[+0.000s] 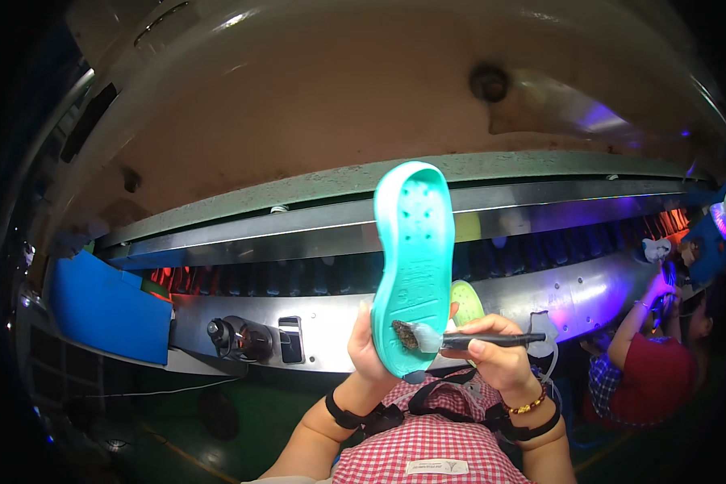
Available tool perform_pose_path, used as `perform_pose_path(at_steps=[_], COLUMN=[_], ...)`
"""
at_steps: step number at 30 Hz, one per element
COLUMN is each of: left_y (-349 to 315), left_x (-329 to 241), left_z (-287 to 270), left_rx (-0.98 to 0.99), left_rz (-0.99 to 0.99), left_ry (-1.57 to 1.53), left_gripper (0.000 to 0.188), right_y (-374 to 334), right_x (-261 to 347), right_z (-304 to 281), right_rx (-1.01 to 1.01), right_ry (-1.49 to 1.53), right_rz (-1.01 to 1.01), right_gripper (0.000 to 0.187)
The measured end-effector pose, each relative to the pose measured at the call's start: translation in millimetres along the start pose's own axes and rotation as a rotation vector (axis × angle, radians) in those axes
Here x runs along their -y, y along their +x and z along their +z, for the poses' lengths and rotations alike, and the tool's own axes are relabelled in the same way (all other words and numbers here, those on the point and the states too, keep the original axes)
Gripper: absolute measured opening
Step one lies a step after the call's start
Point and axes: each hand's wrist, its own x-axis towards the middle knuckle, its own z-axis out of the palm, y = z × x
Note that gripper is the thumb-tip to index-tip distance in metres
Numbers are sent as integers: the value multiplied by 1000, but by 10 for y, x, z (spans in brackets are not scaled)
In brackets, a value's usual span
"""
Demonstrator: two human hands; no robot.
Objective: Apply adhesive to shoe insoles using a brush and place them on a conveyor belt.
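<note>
A teal shoe sole [415, 266] stands almost upright in front of me, its inner side with several small holes facing me. My left hand [365, 348] grips its lower left edge. In my right hand [500, 360] is a brush [510, 340] with a black handle, the fingers closed round it. Its dark bristles lie against the lower end of the sole, and a pale band sits behind them. Behind my right hand a yellow-green sole [466, 302] is partly hidden. What the left fingers do behind the teal sole cannot be seen.
Beyond the metal ledge [339, 319] runs a dark ribbed conveyor [298, 277], glowing red at both ends, under a large cover [298, 105]. On the left are a blue box [109, 310], a dark transparent jar [250, 340] and a phone [290, 339]. A co-worker [653, 375] sits at right.
</note>
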Motion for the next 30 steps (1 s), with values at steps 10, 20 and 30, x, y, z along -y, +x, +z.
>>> perform_pose_path(at_steps=[10, 20, 30], left_y=[131, 162, 182], left_x=[-12, -117, -259], left_z=[-320, -409, -351], left_rx=[-114, -45, -60], left_rz=[-41, -69, -523], left_ry=[63, 93, 2], left_gripper=[70, 55, 43], right_y=[11, 99, 6], right_x=[169, 459, 544], right_z=[162, 183, 146], right_rx=[180, 442, 564], right_ry=[-746, -1001, -1074], right_rz=[-237, -298, -251], right_gripper=[18, 17, 23])
